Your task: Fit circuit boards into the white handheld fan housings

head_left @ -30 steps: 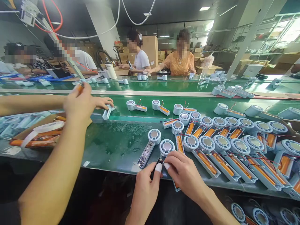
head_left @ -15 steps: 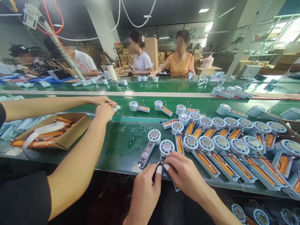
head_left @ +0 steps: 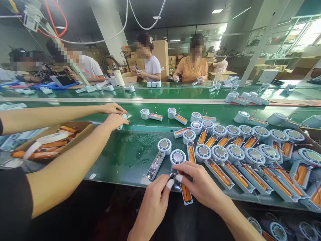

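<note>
My left hand [head_left: 153, 201] is closed, its thumb and fingers pinching a small dark part [head_left: 172, 175], perhaps the end of a circuit board; most of it is hidden. The fingertips of my right hand [head_left: 197, 179] press together beside that part, and what they pinch is hidden. White covers sit on both thumbs. Under my right hand lies a pale blue fan unit [head_left: 178, 157], its handle open on an orange battery [head_left: 186, 193] and jutting over the table's edge. Left of it rests another fan unit [head_left: 164, 145] with a circuit board [head_left: 155, 165] in its handle.
Rows of fan units [head_left: 235, 153] with orange batteries cover the right side of the green table [head_left: 120, 160]. At left, a co-worker's hands [head_left: 116, 117] work on a pale part, near a cardboard box [head_left: 82, 137] of batteries. People [head_left: 193, 65] sit across the line.
My hands have shifted slightly, and more of the battery handle beneath them shows. The co-worker's lower arm has swung toward the left. Fan units on the belt have moved slightly right.
</note>
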`<control>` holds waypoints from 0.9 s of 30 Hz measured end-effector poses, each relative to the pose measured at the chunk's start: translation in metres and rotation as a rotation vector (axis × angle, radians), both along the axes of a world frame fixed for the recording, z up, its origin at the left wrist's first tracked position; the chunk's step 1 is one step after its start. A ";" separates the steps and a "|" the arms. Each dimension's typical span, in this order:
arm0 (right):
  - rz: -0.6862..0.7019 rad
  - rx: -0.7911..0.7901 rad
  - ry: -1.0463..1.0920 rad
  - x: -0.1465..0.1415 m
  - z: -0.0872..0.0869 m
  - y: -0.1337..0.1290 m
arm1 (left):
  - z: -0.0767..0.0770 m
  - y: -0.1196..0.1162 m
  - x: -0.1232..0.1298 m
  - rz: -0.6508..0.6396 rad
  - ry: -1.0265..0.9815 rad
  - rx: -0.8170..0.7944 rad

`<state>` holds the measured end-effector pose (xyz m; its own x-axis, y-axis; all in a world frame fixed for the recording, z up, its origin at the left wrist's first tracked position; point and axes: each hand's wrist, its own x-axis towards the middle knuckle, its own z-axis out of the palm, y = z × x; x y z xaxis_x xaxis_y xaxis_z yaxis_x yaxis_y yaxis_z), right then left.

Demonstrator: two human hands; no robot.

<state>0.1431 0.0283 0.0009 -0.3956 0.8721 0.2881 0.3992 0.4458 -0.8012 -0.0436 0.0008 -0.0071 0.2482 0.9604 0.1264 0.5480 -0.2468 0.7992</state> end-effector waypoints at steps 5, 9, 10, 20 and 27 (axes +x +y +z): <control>0.027 0.010 0.006 0.001 0.002 0.006 | 0.000 0.008 -0.001 -0.053 0.005 -0.009; -0.047 0.012 0.020 -0.001 -0.004 0.001 | -0.002 0.008 -0.001 -0.013 -0.057 -0.058; -0.058 -0.009 0.036 0.002 -0.004 -0.002 | -0.002 0.007 -0.001 0.012 -0.066 -0.088; -0.298 -0.273 0.044 0.018 -0.002 -0.018 | 0.003 -0.001 0.004 0.159 -0.006 -0.285; -0.215 0.076 0.140 0.003 0.004 -0.005 | -0.001 -0.003 0.004 0.214 0.045 -0.175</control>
